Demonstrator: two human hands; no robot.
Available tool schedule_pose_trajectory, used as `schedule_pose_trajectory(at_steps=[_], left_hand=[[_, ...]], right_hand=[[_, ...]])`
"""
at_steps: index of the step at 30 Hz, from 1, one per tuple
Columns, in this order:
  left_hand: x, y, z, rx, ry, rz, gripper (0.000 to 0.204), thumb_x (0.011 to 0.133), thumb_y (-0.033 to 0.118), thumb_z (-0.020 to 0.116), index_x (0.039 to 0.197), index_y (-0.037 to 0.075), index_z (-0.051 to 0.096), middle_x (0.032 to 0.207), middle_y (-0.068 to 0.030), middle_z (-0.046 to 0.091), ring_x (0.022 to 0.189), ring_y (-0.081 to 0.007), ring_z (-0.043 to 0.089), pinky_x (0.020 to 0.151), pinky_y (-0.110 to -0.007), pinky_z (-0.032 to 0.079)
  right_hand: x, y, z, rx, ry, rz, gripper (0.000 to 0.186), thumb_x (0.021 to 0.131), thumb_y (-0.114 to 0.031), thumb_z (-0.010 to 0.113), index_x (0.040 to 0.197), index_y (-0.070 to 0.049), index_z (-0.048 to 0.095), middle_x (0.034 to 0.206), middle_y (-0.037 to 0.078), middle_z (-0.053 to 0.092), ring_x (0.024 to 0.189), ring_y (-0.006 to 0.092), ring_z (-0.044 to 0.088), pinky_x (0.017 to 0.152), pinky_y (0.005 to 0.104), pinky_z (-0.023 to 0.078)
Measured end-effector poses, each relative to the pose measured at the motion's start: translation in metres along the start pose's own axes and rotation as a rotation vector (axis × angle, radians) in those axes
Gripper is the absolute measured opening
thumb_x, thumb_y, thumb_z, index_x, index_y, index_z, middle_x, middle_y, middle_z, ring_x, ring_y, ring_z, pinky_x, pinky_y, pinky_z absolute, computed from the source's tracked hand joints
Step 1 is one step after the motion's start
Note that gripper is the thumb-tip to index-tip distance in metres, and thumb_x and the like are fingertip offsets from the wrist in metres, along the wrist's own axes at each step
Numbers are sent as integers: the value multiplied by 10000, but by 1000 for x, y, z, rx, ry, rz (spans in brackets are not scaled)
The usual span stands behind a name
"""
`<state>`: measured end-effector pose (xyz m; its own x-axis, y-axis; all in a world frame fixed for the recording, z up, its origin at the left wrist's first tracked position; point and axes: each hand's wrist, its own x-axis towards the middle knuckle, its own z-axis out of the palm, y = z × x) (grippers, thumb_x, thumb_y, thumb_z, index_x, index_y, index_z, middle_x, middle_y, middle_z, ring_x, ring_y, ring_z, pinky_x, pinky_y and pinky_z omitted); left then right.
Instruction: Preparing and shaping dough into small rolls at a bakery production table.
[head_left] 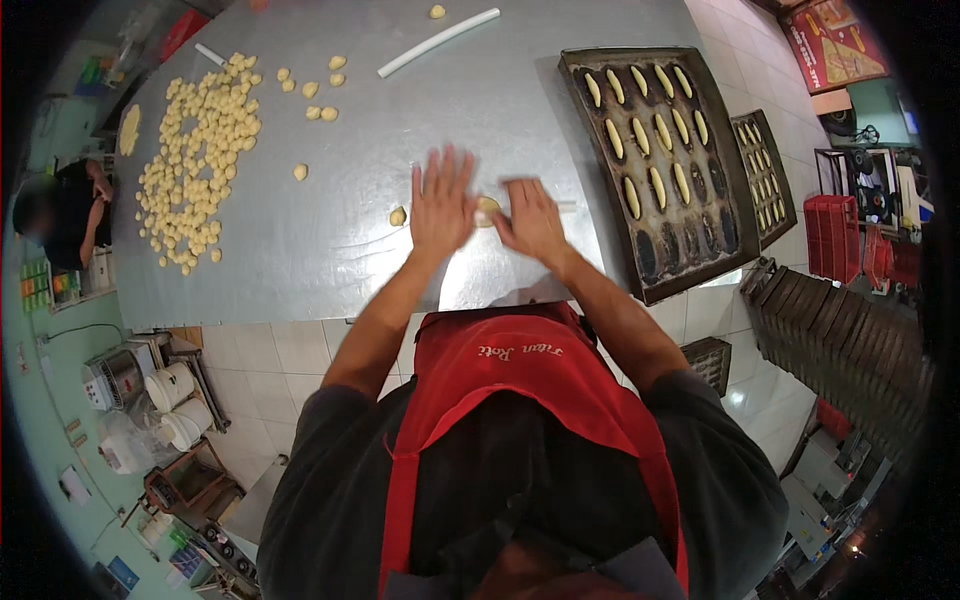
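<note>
My left hand (pixel 442 205) is held over the metal table with its fingers stretched and spread, slightly blurred. Just right of it, my right hand (pixel 533 220) is over a thin white rod (pixel 567 206), whose end sticks out past the hand. The right fingers are bent and smeared by motion, and the palm hides most of the rod. Between the two hands a small piece of pale dough (pixel 487 206) lies on the table, partly covered. A dough ball (pixel 398 216) rests close to the left of my left hand.
Many dough balls (pixel 205 130) are heaped on the table's left, with several scattered farther in. A long white tube (pixel 440 42) lies at the far side. At right, a dark baking tray (pixel 655 285) holds rows of shaped dough strips. Stacked trays (pixel 830 330) stand on the floor. A person (pixel 75 215) is at the far left.
</note>
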<state>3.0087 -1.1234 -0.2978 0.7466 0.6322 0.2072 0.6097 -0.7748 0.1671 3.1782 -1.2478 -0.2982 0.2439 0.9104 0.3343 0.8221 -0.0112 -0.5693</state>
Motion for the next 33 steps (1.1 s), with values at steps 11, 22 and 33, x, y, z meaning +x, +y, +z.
schedule_pose_trajectory(at_steps=[11,22,33], left_hand=[[-72,33,-9,-498,-215,223,655,971,187,694,1553,-23,480,1579,-231,491,1445,-397,492,1216,-525,376],[-103,29,-26,-384,-142,211,523,1023,150,645,1497,-38,529,1522,-222,515,1413,-391,511,1187,-476,425],[-69,-104,-65,-524,131,-203,259,914,83,703,1163,16,679,1197,-205,661,1151,-419,620,1006,-491,506]], right_hand=[[-3,-3,-14,-377,-16,246,369,860,-83,711,1228,-64,688,1311,161,652,1177,330,600,1001,441,498],[-43,-22,-12,-158,-200,-264,426,879,-53,642,1292,-9,739,1322,167,674,1210,346,613,1060,465,501],[-9,-75,42,-267,-329,8,663,1040,-350,624,1614,-71,443,1682,289,336,1549,492,324,1271,659,230]])
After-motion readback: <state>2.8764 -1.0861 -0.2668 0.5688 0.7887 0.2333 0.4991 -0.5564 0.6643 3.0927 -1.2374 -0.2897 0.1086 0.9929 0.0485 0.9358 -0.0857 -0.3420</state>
